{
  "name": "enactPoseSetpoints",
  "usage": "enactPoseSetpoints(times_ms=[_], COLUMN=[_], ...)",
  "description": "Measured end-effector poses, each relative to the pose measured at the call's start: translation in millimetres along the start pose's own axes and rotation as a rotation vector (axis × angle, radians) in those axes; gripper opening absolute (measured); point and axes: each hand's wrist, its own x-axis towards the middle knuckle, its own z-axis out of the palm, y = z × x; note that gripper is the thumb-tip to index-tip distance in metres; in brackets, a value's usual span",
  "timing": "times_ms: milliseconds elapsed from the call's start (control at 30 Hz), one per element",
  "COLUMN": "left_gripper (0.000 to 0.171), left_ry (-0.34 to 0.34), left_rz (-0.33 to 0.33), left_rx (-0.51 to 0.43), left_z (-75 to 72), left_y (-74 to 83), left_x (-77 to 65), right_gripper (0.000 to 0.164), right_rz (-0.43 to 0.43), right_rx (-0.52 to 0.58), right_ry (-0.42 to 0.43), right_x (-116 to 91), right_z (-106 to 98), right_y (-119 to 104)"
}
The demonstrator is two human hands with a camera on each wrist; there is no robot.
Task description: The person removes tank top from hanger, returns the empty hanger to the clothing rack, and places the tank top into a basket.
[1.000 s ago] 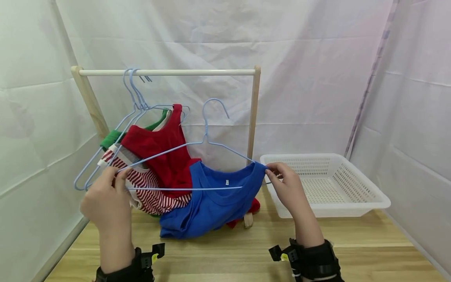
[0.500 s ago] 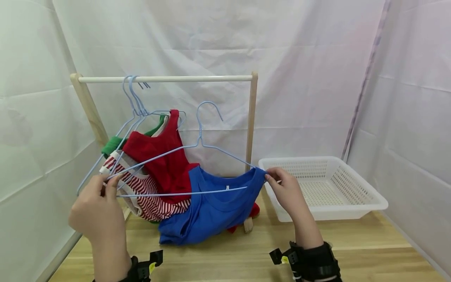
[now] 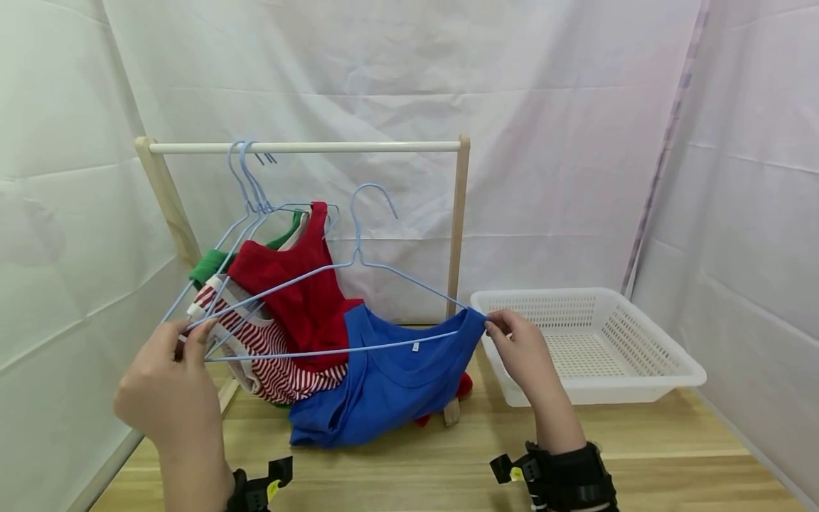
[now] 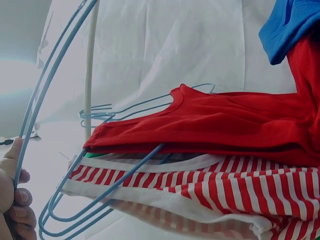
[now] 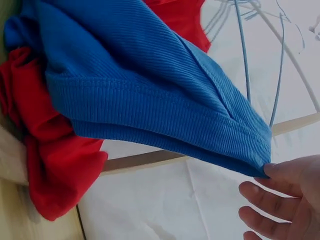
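My left hand (image 3: 169,380) grips the left end of a light blue wire hanger (image 3: 301,277), whose hook stands up in front of the rack. A blue ribbed tank top (image 3: 397,370) has its right shoulder strap over the hanger's right end. My right hand (image 3: 521,348) pinches that strap between thumb and forefinger; the other fingers hang loose in the right wrist view. The hanger's lower bar runs into the top's neckline, where a small white label shows. The left side of the top droops towards the table, its left strap off the hanger.
Behind stands a wooden rack with a white rail (image 3: 384,147). On its left hang several blue hangers with a red tank top (image 3: 301,284), a red-and-white striped top (image 3: 275,348) and a green garment (image 3: 207,267). A white plastic basket (image 3: 601,392) sits at right on the wooden table (image 3: 384,476).
My left hand has moved left and down with the hanger's left end, and the hook has shifted left. My right hand has kept its pinch on the blue strap, moving little.
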Motion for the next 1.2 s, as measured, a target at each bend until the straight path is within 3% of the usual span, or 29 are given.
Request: enactPoseSetpoints(times_ms=[267,433,633,867,1200], left_gripper=[0.038,0.039,0.038,0.042,0.037], left_ry=[0.033,0.055,0.084,0.086,0.077], left_rz=[-0.019,-0.015,-0.054,-0.074,0.022], left_rx=[-0.004,-0.010,-0.006,-0.004,-0.034], left_z=[-3.5,-3.3,-5.4,-8.1,3.2], left_y=[-2.5,-4.2,-6.4,-6.8,9.6], left_x=[-0.3,-1.3,-1.1,-0.4,-4.5], right_gripper=[0.016,0.014,0.013,0.024,0.032], right_rz=[-0.091,-0.114,-0.098,-0.080,-0.119], right_rx=[-0.274,-0.342,-0.350,-0.294,-0.193], right_ry=[0.017,0.007,-0.032,-0.062,-0.073], right_x=[2.2,2.1,1.5,-2.0,-12.4], right_z=[8.9,14.4,14.7,9.0,-2.1], right_y=[5.0,6.7,6.9,-3.1,-26.3])
